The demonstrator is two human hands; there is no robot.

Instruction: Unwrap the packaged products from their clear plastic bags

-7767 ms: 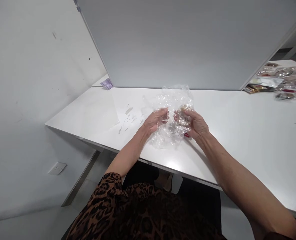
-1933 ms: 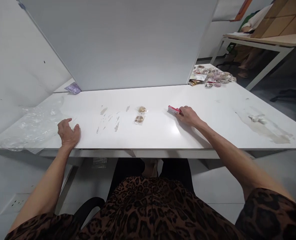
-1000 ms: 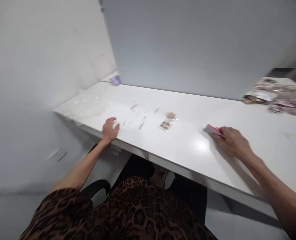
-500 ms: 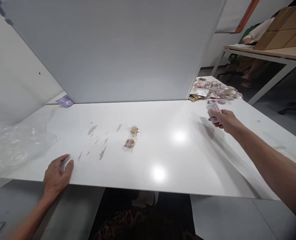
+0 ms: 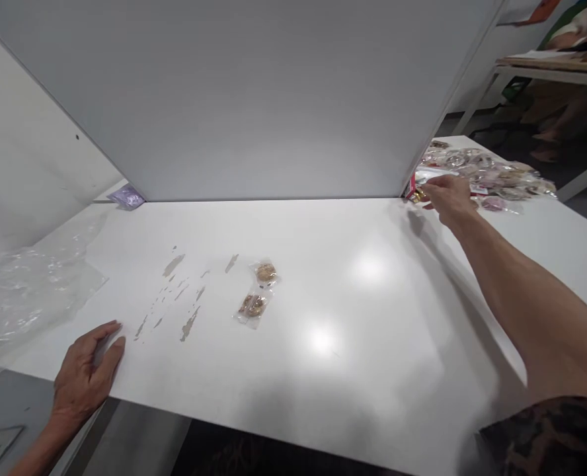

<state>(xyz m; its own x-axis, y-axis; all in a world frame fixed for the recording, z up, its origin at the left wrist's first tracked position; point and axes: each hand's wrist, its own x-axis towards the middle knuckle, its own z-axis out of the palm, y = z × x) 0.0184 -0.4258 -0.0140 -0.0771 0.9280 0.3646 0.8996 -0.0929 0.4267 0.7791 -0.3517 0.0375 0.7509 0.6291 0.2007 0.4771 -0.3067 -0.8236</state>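
At the lower right corner of the grey panel (image 5: 234, 99), the right hand (image 5: 447, 196) curls at a red-edged box (image 5: 411, 186); whether it grips cannot be told. The left hand (image 5: 82, 375), thumb and fingers apart, holds nothing, on the desk (image 5: 214, 373) before the panel's left end. Two clear packets (image 5: 266, 272) already lie before the panel's middle; the box seems not yet left.

Your white worktop (image 5: 313, 238)
Crumpled clear plastic sheet (image 5: 30, 284) along your left edge; flat purple plastic packet (image 5: 127, 196), far-left corner; two small clear plastic packets (image 5: 255, 305), near centre; heap of clear plastic packets (image 5: 502, 173), far-right corner.
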